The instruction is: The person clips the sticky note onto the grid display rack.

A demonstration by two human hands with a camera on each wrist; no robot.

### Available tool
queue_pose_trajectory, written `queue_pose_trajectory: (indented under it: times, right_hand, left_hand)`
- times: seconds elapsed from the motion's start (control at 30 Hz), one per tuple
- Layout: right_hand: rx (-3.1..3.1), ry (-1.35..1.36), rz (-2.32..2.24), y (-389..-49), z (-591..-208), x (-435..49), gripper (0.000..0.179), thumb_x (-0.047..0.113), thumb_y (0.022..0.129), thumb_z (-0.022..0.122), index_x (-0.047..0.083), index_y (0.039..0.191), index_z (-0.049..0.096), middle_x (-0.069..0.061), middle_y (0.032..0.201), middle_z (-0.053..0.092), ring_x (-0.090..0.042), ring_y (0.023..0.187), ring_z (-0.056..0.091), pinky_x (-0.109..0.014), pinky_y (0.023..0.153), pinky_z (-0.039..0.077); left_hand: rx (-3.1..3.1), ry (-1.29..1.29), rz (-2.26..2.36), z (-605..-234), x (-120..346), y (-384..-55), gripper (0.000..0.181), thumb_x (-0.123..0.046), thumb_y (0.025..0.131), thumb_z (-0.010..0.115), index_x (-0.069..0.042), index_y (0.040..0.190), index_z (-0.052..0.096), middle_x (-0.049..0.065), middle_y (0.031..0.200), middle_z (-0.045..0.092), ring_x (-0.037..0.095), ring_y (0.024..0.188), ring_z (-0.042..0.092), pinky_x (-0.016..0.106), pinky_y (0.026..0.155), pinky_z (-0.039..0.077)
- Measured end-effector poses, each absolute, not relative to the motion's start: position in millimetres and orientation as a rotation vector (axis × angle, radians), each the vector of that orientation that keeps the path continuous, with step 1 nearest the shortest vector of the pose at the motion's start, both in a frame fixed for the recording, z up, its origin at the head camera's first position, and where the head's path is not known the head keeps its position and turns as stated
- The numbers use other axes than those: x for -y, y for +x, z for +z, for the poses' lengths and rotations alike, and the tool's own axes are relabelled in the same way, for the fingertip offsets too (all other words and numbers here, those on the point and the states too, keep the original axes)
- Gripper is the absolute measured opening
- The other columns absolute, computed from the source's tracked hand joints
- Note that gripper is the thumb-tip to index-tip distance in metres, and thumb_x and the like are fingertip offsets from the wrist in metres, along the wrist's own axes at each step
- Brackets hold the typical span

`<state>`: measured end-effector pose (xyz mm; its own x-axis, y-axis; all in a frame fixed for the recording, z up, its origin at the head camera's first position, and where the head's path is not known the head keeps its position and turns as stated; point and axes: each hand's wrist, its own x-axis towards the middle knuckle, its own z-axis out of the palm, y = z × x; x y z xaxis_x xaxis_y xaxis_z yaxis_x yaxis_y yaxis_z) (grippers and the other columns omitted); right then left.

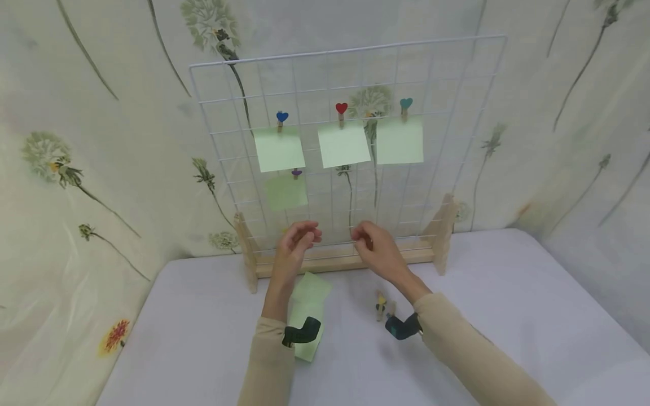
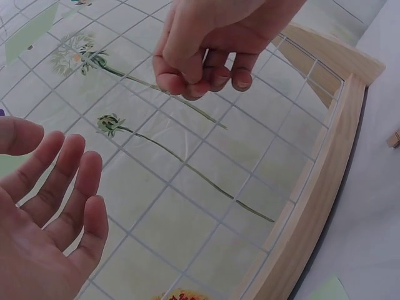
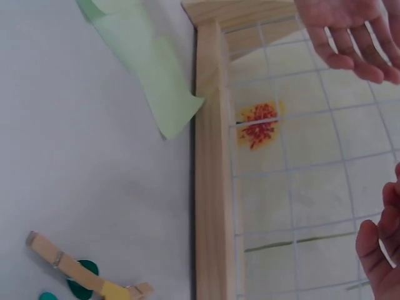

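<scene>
My left hand (image 1: 295,245) is held before the lower part of the white wire grid (image 1: 350,54), its fingers loosely bent and nothing in them. Facing it, my right hand (image 1: 380,249) has its fingers loosely curled, thumb near the fingertips; no held thing shows in the left wrist view. Three pale green notes (image 1: 279,149) hang in a row under clothespins with a blue heart (image 1: 282,117), a red heart (image 1: 341,107) and a teal heart (image 1: 406,103). Below the left one, another green note (image 1: 285,193) hangs from a purple-heart clothespin (image 1: 297,173).
Loose green notes (image 1: 310,299) lie on the white table (image 1: 193,332), partly under my left forearm. Small wooden clothespins (image 3: 72,267) rest near my right wrist. Wooden feet (image 1: 443,237) and a wooden bar (image 1: 325,263) support the grid. Behind it hangs a flower-patterned curtain (image 1: 127,169).
</scene>
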<state>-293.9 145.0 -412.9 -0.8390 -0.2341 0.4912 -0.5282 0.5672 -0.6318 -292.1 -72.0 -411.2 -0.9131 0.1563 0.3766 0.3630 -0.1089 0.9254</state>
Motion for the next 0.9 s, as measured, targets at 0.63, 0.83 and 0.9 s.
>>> queue_pose_trajectory:
  times: [0.63, 0.83, 0.9]
  right_hand:
    - [2.525, 0.479, 1.267, -277, -441, -165, 0.011, 0.007, 0.093, 0.05, 0.008, 0.099, 0.059, -0.01, 0.095, 0.065, -0.015, 0.086, 0.055, -0.027, 0.071, 0.046]
    - [2.523, 0.432, 1.271, -271, -455, -174, 0.01, 0.008, 0.094, 0.052, 0.009, 0.1, 0.06, -0.008, 0.096, 0.066, -0.015, 0.088, 0.056, -0.027, 0.073, 0.047]
    - [2.52, 0.417, 1.27, -269, -460, -177, 0.01, 0.008, 0.094, 0.052, 0.01, 0.1, 0.06, -0.009, 0.097, 0.066, -0.015, 0.088, 0.057, -0.028, 0.073, 0.047]
  left_hand:
    - [2.19, -0.752, -2.037, -394, 75, -266, 0.03, -0.009, 0.097, 0.049, 0.009, 0.121, 0.052, 0.032, 0.113, 0.057, 0.045, 0.102, 0.057, 0.027, 0.086, 0.049]
    - [2.212, -0.745, -2.051, -396, 75, -265, 0.03, -0.008, 0.097, 0.049, 0.008, 0.122, 0.053, 0.032, 0.115, 0.057, 0.044, 0.104, 0.057, 0.03, 0.09, 0.051]
    - [2.227, -0.741, -2.036, -398, 76, -265, 0.029, -0.007, 0.097, 0.049, 0.009, 0.121, 0.053, 0.033, 0.115, 0.057, 0.046, 0.104, 0.057, 0.034, 0.09, 0.051]
